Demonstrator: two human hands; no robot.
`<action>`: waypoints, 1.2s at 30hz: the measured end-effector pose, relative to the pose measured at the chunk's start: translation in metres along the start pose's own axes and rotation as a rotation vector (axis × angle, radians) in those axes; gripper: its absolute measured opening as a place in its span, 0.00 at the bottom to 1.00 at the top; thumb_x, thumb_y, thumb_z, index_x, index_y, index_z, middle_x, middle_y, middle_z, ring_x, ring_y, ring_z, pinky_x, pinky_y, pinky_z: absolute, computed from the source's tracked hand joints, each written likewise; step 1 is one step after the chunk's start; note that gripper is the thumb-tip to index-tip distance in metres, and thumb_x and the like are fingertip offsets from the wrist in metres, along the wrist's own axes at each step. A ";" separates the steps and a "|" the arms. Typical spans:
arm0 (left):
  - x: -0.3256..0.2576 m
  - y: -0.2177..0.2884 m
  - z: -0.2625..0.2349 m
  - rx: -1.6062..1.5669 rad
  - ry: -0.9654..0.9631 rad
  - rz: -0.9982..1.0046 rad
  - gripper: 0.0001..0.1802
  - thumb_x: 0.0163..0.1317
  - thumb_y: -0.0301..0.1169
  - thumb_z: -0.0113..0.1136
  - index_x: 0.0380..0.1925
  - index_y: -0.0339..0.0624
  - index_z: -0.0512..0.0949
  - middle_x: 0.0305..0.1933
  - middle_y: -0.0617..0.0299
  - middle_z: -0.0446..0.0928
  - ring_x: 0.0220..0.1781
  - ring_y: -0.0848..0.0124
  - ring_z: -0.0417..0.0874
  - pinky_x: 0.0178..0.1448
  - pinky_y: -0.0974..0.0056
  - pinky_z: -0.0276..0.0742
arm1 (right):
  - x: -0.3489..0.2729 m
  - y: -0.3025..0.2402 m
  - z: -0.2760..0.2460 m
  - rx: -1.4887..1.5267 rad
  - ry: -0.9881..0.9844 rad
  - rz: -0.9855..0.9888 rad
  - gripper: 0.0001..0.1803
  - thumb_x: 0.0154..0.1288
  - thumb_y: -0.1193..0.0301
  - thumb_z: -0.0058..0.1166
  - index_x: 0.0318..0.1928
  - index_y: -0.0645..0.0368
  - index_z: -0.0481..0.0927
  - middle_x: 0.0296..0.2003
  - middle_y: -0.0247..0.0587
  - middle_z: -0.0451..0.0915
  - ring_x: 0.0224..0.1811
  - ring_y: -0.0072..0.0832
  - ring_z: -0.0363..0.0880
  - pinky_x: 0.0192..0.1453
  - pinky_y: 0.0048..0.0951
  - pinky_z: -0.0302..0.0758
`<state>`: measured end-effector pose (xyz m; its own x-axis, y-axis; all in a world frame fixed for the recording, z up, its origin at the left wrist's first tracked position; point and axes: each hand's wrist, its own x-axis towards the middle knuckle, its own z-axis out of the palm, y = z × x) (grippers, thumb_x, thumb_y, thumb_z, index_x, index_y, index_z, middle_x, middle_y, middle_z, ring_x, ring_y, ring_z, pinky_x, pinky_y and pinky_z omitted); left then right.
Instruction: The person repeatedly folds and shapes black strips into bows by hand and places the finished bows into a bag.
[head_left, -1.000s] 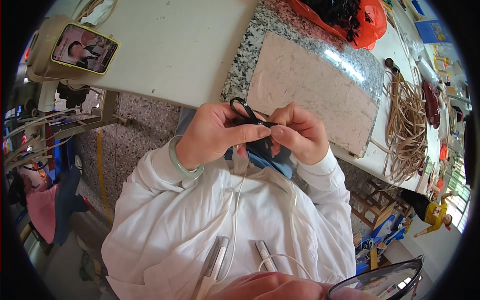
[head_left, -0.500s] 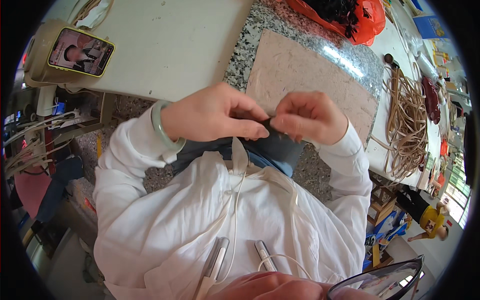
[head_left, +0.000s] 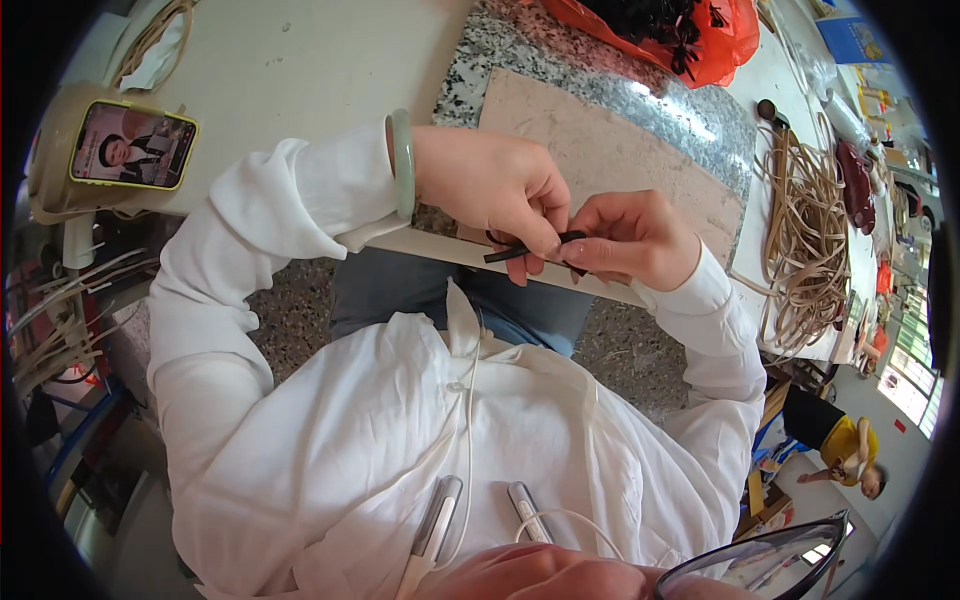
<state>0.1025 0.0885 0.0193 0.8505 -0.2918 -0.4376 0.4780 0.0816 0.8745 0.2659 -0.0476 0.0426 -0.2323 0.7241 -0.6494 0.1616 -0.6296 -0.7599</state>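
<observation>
Pinching: black strip (head_left: 530,247) clamped between fingertips of left hand (head_left: 495,185) and right hand (head_left: 630,235); long axis near-level, free end pointing left; held above table edge (head_left: 420,245).

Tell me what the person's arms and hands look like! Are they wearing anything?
Both arms are in long, loose white sleeves with plain cuffs. The left hand has a smooth pale green bangle round its wrist. The right hand is bare, with no ring, watch or glove that shows. A thin white cable runs down the white shirt front.
</observation>
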 end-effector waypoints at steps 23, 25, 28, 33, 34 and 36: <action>0.015 0.002 -0.004 -0.055 -0.132 -0.142 0.08 0.55 0.26 0.55 0.30 0.32 0.78 0.28 0.59 0.81 0.29 0.76 0.83 0.37 0.73 0.75 | 0.015 0.017 -0.016 -0.037 -0.237 -0.155 0.05 0.57 0.76 0.54 0.26 0.64 0.76 0.20 0.27 0.72 0.24 0.12 0.67 0.26 0.20 0.63; 0.014 0.003 -0.005 -0.024 -0.135 -0.140 0.08 0.54 0.27 0.55 0.31 0.32 0.78 0.28 0.59 0.81 0.29 0.76 0.83 0.37 0.73 0.76 | 0.017 0.019 -0.017 -0.055 -0.251 -0.169 0.05 0.56 0.76 0.55 0.25 0.64 0.76 0.20 0.26 0.72 0.24 0.12 0.66 0.26 0.20 0.63; 0.014 0.005 -0.005 0.020 -0.138 -0.143 0.08 0.54 0.27 0.56 0.30 0.32 0.78 0.28 0.60 0.81 0.29 0.76 0.83 0.37 0.73 0.76 | 0.018 0.017 -0.019 -0.096 -0.269 -0.176 0.06 0.56 0.75 0.55 0.24 0.63 0.75 0.19 0.26 0.71 0.23 0.13 0.65 0.26 0.20 0.62; 0.011 0.005 -0.004 0.008 -0.112 -0.128 0.09 0.55 0.27 0.56 0.31 0.31 0.78 0.28 0.60 0.81 0.30 0.77 0.83 0.35 0.75 0.75 | 0.015 0.016 -0.018 -0.125 -0.251 -0.178 0.05 0.57 0.76 0.56 0.25 0.63 0.76 0.20 0.27 0.73 0.23 0.12 0.67 0.25 0.20 0.62; 0.008 0.008 -0.006 -0.002 -0.070 -0.123 0.09 0.56 0.27 0.57 0.33 0.31 0.78 0.29 0.59 0.81 0.31 0.76 0.83 0.36 0.75 0.75 | 0.012 0.019 -0.017 -0.042 -0.203 -0.167 0.05 0.57 0.76 0.56 0.27 0.63 0.77 0.21 0.28 0.74 0.24 0.12 0.69 0.25 0.18 0.63; -0.001 0.007 -0.007 0.004 -0.033 -0.114 0.10 0.57 0.27 0.58 0.35 0.31 0.78 0.31 0.59 0.81 0.32 0.75 0.83 0.36 0.75 0.75 | 0.007 0.022 -0.017 0.038 -0.139 -0.165 0.04 0.58 0.75 0.57 0.29 0.63 0.78 0.22 0.29 0.75 0.25 0.12 0.70 0.25 0.17 0.63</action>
<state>0.1065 0.0964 0.0248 0.7831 -0.3298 -0.5272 0.5701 0.0420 0.8205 0.2846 -0.0518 0.0210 -0.3829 0.7740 -0.5043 0.0753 -0.5180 -0.8521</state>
